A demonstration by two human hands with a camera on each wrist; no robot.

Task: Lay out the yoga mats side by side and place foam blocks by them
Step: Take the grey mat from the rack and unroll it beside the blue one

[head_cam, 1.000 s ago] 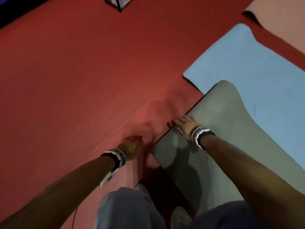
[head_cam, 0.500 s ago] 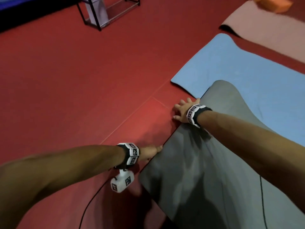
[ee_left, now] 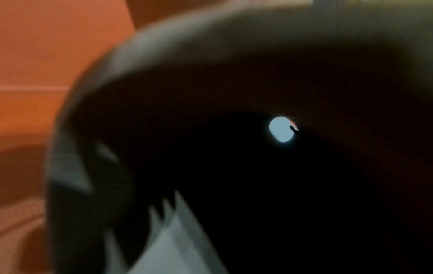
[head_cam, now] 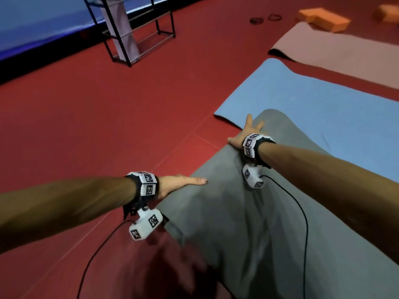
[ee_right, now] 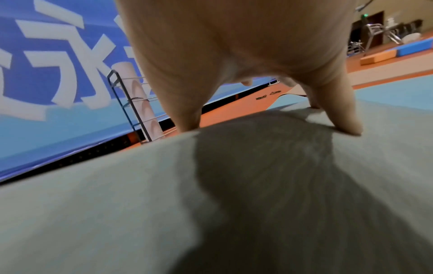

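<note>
A grey yoga mat (head_cam: 237, 212) lies on the red floor, its far end overlapping the near edge of a blue mat (head_cam: 313, 100). Beyond that lies a pale pink mat (head_cam: 345, 50). Orange foam blocks (head_cam: 330, 20) sit at the pink mat's far end, with another block (head_cam: 386, 12) further right. My left hand (head_cam: 183, 182) lies flat with straight fingers on the grey mat's left edge. My right hand (head_cam: 246, 132) presses the mat further ahead with fingers spread. In the right wrist view the fingers (ee_right: 346, 122) touch the grey mat (ee_right: 117, 194). The left wrist view is dark and blurred.
A black wire rack (head_cam: 164, 35) with a rolled pale mat (head_cam: 121, 24) stands at the back left, before a blue padded wall (head_cam: 43, 22). Two dark bands (head_cam: 265, 19) lie on the floor near the pink mat. Cables trail from both wrist cameras.
Both hands have slid forward along the grey mat's left edge. The left hand has come off the floor onto the mat, and the right fingers have spread. The head view has tipped up.
</note>
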